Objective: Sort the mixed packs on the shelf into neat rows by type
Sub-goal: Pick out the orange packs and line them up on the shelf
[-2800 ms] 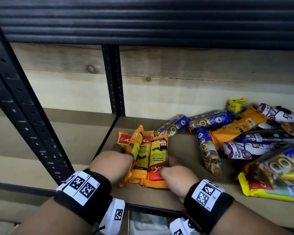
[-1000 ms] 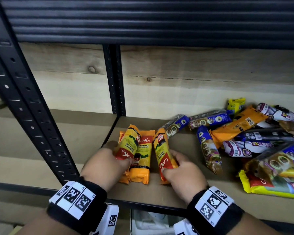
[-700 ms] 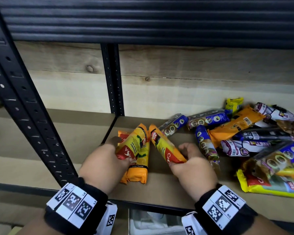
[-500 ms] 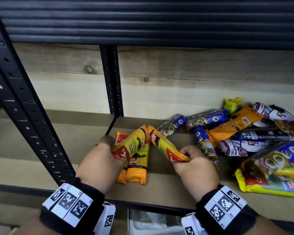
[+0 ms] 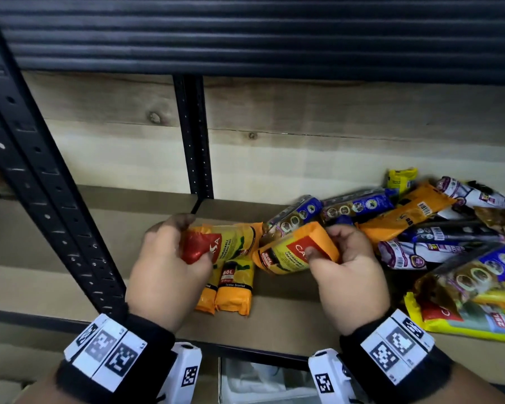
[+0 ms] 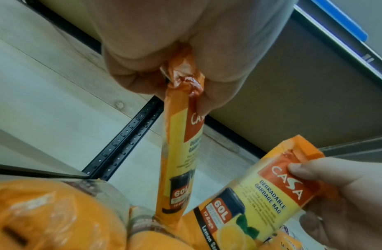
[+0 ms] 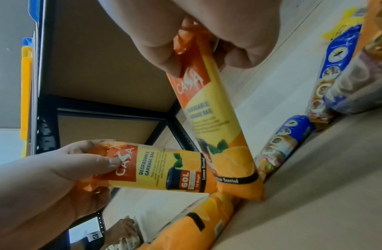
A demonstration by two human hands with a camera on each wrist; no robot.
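My left hand (image 5: 172,252) grips the red end of an orange-and-yellow Casa garbage-bag pack (image 5: 231,243), lifted and lying crosswise. My right hand (image 5: 338,258) pinches the orange end of a second such pack (image 5: 289,255), tilted down to the left. The two packs' free ends nearly meet over the shelf. Two more orange packs (image 5: 228,290) lie side by side on the shelf board (image 5: 289,322) beneath them. In the left wrist view my fingers (image 6: 143,71) pinch the crimped end of the pack (image 6: 181,152). The right wrist view shows the other pack (image 7: 213,126).
A jumbled pile of mixed packs fills the right of the shelf: blue ones (image 5: 359,205), an orange one (image 5: 403,217), white-purple ones (image 5: 414,255) and a large yellow pack (image 5: 464,319). A black upright (image 5: 194,135) stands behind, a front post (image 5: 41,199) at left.
Each hand has lifted one orange pack off the flat row and swung its near end outward, so both packs now lie nearly crosswise with their far ends together.
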